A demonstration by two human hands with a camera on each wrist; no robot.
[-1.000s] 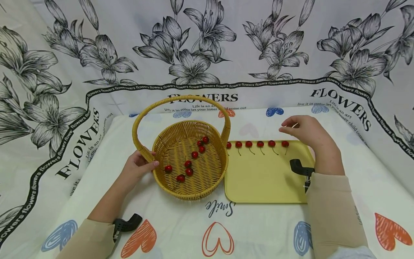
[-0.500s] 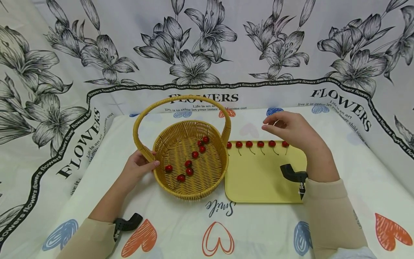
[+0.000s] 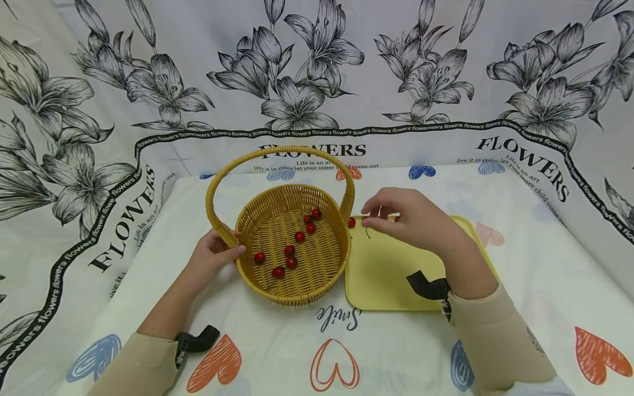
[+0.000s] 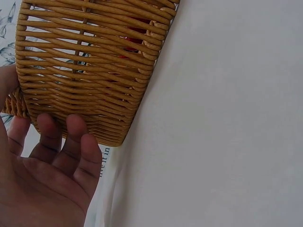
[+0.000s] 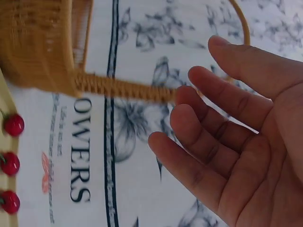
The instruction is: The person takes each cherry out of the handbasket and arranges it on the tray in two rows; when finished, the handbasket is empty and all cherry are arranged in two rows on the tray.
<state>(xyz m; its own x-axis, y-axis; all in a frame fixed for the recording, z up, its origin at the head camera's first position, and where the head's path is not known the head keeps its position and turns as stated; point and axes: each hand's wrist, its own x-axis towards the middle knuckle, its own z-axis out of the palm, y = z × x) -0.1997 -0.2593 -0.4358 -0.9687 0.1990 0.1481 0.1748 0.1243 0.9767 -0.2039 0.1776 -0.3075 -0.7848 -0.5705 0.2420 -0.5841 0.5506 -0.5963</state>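
Note:
My left hand [image 3: 210, 256] holds the yellow wicker basket [image 3: 297, 301] at the foot of its tall handle, thumb over the rim. In the left wrist view the fingers [image 4: 87, 156] curl against the outside of the weave [image 4: 90, 52]. Several red cherries [image 3: 291, 262] lie scattered on the basket floor. My right hand [image 3: 413, 220] hovers over the back edge of the yellow tray [image 3: 386, 286], its fingers loosely bent and nothing between them. One cherry [image 3: 351, 222] shows by the basket, while others in the row are hidden behind the hand. The right wrist view shows cherries [image 5: 10, 163] along the tray edge.
A white cloth [image 3: 267, 352] printed with hearts and lettering covers the table. Behind it hangs a floral curtain [image 3: 376, 60]. The basket stands against the tray's left side, and its handle [image 3: 282, 149] arches high over it.
My right hand has moved left along the row of cherries, from the tray's right end towards the basket, and has come lower. The left hand and the basket have stayed in place.

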